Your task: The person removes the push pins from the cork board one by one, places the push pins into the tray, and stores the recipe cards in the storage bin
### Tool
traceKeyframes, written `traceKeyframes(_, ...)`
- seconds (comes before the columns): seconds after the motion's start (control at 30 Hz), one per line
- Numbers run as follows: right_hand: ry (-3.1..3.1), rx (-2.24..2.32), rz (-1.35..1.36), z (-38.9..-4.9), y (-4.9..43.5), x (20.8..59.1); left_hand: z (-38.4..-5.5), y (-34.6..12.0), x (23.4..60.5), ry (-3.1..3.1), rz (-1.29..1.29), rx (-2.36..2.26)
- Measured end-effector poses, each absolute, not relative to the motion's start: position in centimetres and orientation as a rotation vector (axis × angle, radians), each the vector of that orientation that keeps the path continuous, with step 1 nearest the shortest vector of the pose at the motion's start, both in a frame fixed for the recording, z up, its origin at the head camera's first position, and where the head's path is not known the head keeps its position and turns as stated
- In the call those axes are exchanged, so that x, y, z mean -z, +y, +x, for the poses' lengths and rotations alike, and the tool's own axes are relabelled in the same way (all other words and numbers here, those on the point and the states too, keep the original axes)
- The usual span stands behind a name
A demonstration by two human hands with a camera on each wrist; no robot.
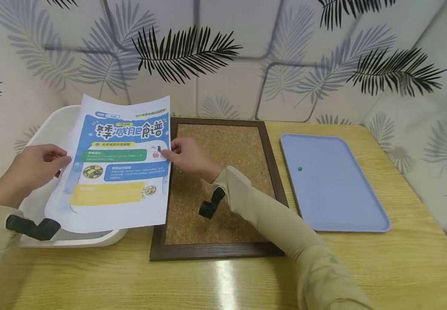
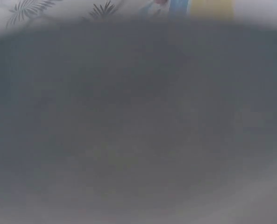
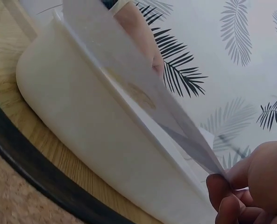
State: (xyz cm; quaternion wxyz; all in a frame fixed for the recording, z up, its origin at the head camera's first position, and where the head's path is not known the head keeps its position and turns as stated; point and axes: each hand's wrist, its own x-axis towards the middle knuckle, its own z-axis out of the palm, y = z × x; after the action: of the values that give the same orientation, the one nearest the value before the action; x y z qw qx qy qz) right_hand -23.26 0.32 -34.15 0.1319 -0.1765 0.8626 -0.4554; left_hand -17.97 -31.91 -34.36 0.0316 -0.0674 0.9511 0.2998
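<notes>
A printed paper sheet (image 1: 122,172) with blue, green and yellow blocks is held up over a white plastic bin (image 1: 54,116). Its left edge is pinched by my left hand (image 1: 33,170). My right hand (image 1: 192,157) pinches the right edge between thumb and fingers, above the corkboard (image 1: 219,185). From the right wrist view, the sheet (image 3: 124,70) appears nearly edge-on, with the right hand (image 3: 255,186) gripping its edge beside the bin (image 3: 87,107). A blurred grey surface fills most of the left wrist view.
Right of the brown-framed corkboard lies a pale blue tray (image 1: 335,185) with a small green pushpin-like piece (image 1: 300,168) on it. Everything stands on a wooden table (image 1: 192,284). A leaf-patterned wall covering (image 1: 227,90) rises behind.
</notes>
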Motion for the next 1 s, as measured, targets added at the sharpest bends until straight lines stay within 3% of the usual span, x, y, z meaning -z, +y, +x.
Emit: traceKeyframes(1.0,2.42,1.287,-0.473,-21.4,-4.5,33.8,-19.2,-35.0,34.7,2.962,-0.462,-0.736)
